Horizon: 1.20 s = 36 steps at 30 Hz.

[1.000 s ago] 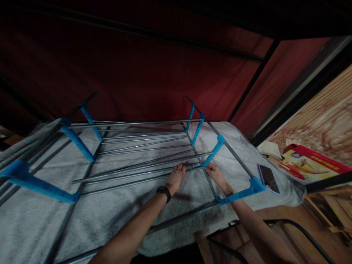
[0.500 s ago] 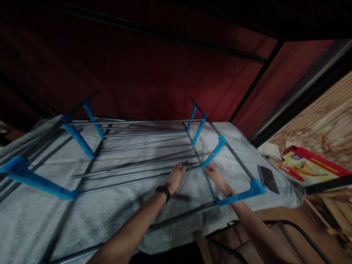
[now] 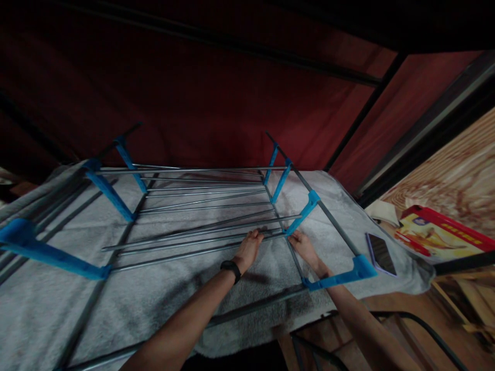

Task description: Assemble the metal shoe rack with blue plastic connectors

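Note:
A rack of grey metal tubes with blue plastic brackets lies across the bed. My left hand [image 3: 248, 251], with a dark band on its wrist, is closed around a thin metal rod [image 3: 174, 256] near the rod's right end. That rod end meets the foot of a blue bracket [image 3: 302, 216] on the rack's right side. My right hand [image 3: 305, 250] is closed at the bracket's foot, by the grey side tube [image 3: 294, 262]; its fingertips are partly hidden there. Several other loose-looking rods lie between the two sides.
A grey fleece blanket [image 3: 174, 309] covers the bed under the rack. To the right lie a phone [image 3: 381, 253] and a red and yellow box [image 3: 444, 232]. A dark metal bed frame [image 3: 365, 111] with red cloth stands behind. A blue bracket [image 3: 344, 275] arches over my right forearm.
The view shifts very slightly. Both hands keep their places at the rod and the bracket's foot, with no clear movement of the rack.

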Available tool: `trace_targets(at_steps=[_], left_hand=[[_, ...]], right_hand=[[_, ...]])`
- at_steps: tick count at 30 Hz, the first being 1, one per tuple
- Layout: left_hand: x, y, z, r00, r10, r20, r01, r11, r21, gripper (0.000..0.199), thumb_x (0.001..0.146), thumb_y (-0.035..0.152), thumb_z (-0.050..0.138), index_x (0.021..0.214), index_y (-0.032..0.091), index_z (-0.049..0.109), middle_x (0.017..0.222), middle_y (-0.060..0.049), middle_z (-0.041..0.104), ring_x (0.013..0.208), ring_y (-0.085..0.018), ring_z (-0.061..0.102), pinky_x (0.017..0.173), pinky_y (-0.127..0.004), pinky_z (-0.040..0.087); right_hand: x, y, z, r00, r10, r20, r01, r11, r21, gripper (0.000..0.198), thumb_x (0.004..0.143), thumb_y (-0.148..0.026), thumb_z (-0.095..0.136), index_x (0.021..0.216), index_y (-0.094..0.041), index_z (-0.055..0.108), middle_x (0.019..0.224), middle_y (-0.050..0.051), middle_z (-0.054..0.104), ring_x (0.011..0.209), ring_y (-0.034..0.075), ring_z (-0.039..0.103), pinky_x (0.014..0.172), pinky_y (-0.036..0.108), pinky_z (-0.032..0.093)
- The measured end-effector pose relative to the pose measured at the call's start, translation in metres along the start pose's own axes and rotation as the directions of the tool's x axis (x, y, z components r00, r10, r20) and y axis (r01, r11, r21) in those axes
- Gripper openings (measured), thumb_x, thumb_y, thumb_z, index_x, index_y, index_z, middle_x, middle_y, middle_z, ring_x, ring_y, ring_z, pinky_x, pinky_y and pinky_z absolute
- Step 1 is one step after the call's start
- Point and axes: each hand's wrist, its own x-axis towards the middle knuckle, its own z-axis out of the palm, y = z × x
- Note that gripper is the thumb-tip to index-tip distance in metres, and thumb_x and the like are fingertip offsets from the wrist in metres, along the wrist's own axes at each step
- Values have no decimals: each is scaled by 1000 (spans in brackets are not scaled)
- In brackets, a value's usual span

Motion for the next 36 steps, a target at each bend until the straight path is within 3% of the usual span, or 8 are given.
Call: trace_targets(at_steps=[8, 13, 18, 28, 32, 36], left_hand=[[0, -3, 1, 1000, -23, 3, 23, 996, -82, 41, 89, 0, 34, 104, 17, 68, 116, -10, 63, 114, -22, 56, 104, -35, 46], [0, -2, 3, 1000, -6, -19, 5, 996, -91, 41, 88, -2, 34, 102, 17, 69, 118, -11, 64, 116, -21, 56, 106, -34, 47], [1, -1, 8, 998, -43, -42, 39, 994, -105, 41, 89, 1, 38, 109, 17, 69, 123, -10, 64, 119, -22, 56, 108, -35, 46], [2, -6, 15, 995, -41, -90, 21, 978, -209, 33, 88, 2, 38, 88, 17, 67, 101, -10, 64, 102, -22, 58, 94, -36, 49], [1, -7, 16, 993, -59, -104, 30, 964, -263, 29, 91, 7, 39, 86, 17, 66, 96, -9, 63, 97, -22, 57, 90, -35, 48], [0, -7, 16, 993, -56, -104, 27, 963, -268, 33, 85, 1, 38, 88, 16, 67, 97, -9, 63, 96, -21, 56, 92, -36, 47]], right_hand=[[-2, -13, 1, 999, 22, 31, -20, 998, -53, 25, 84, -37, 61, 97, -24, 78, 100, 5, 78, 104, 31, 69, 99, 44, 51], [3, -16, 0, 998, 62, -23, -64, 992, -107, 37, 85, -56, 59, 84, -22, 74, 85, 5, 76, 87, 29, 69, 81, 38, 53], [8, -19, 2, 996, 50, -74, -67, 966, -251, 48, 86, -63, 50, 76, -19, 66, 72, 7, 71, 70, 23, 61, 69, 33, 46], [7, -27, 4, 995, 48, -87, -76, 935, -345, 33, 85, -53, 48, 70, -25, 55, 69, 8, 69, 69, 26, 63, 68, 34, 41], [7, -28, 4, 996, 71, -61, -88, 923, -375, 31, 87, -49, 46, 66, -27, 50, 68, 7, 67, 68, 26, 63, 69, 35, 42], [7, -27, 5, 993, 95, -70, -115, 903, -414, 26, 89, -45, 46, 71, -27, 52, 72, 8, 70, 73, 26, 64, 72, 35, 42]])
